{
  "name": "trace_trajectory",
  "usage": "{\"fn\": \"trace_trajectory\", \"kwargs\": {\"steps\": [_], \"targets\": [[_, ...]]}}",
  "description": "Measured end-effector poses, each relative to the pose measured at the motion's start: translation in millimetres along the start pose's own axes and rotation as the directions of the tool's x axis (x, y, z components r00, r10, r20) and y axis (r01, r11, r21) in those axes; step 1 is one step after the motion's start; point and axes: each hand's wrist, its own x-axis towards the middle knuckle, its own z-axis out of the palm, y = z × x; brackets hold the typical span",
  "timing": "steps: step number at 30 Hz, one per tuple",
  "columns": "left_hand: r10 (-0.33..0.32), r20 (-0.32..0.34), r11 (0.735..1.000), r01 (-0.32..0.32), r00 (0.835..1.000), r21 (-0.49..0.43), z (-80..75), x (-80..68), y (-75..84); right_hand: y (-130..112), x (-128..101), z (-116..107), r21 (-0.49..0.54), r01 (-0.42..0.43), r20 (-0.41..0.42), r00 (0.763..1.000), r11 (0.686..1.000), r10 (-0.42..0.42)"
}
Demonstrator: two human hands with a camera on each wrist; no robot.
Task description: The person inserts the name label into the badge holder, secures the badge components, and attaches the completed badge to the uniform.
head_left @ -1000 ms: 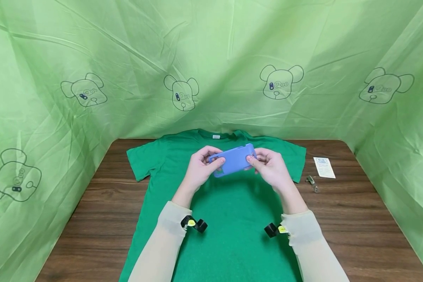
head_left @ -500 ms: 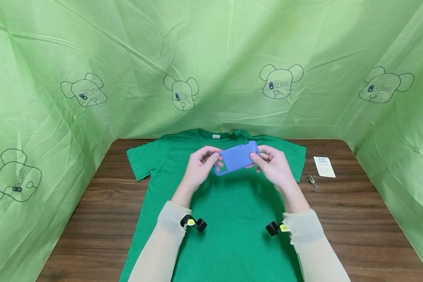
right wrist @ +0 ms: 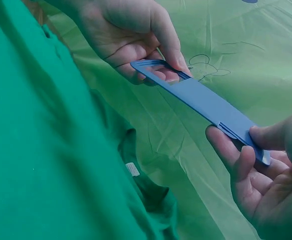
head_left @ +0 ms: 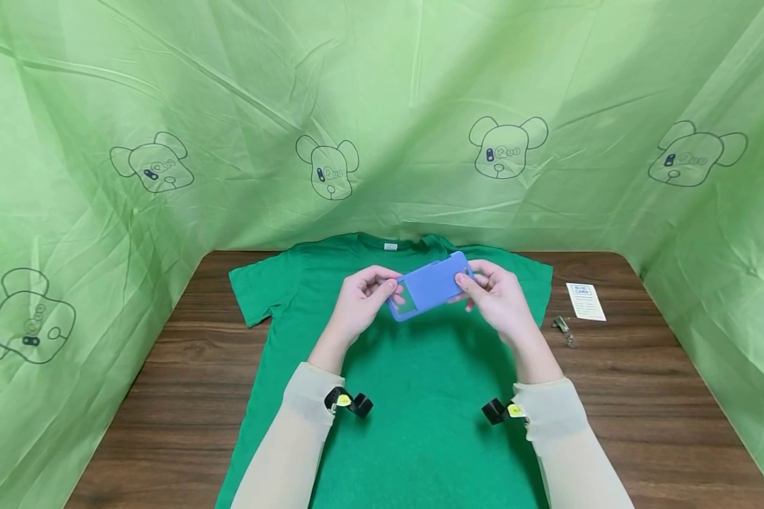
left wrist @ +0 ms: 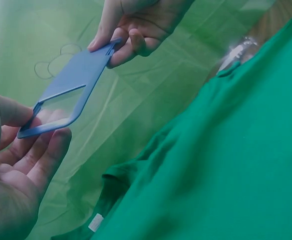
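A blue card holder (head_left: 436, 285) with a window-like opening at its left end is held in the air above a green T-shirt (head_left: 420, 424), tilted up to the right. At that left end my left hand (head_left: 359, 300) pinches the edge between thumb and fingers. My right hand (head_left: 499, 297) grips the opposite end, thumb on the near face and fingers behind. In the left wrist view, fingers of the left hand (left wrist: 16, 195) show through the opening of the card holder (left wrist: 68, 82). The right wrist view shows a raised rim around the card holder (right wrist: 205, 102).
The T-shirt lies spread flat on a dark wood table (head_left: 191, 382), collar toward the back. At right lie a small printed white card (head_left: 586, 302) and a metal clip (head_left: 562, 324) with a clear strap. Green fabric walls (head_left: 414, 106) enclose the back and sides.
The card holder has shifted slightly right and up at its right end. My left thumb has moved from its face to the edge, so more of the opening shows.
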Motion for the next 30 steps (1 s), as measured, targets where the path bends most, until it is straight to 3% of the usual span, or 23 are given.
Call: {"fn": "trace_trajectory", "kwargs": {"steps": [16,30], "targets": [[0.009,0.008,1.0,-0.009,1.0,-0.002,-1.2,0.6,0.6,-2,-1,-4,0.054,0.002,0.014,1.0,0.999,-0.002],[0.017,-0.017,0.999,-0.017,1.0,-0.035,-5.3,-0.1,-1.0,1,0,-19,0.076,0.071,-0.047,0.997,0.995,-0.068]]}}
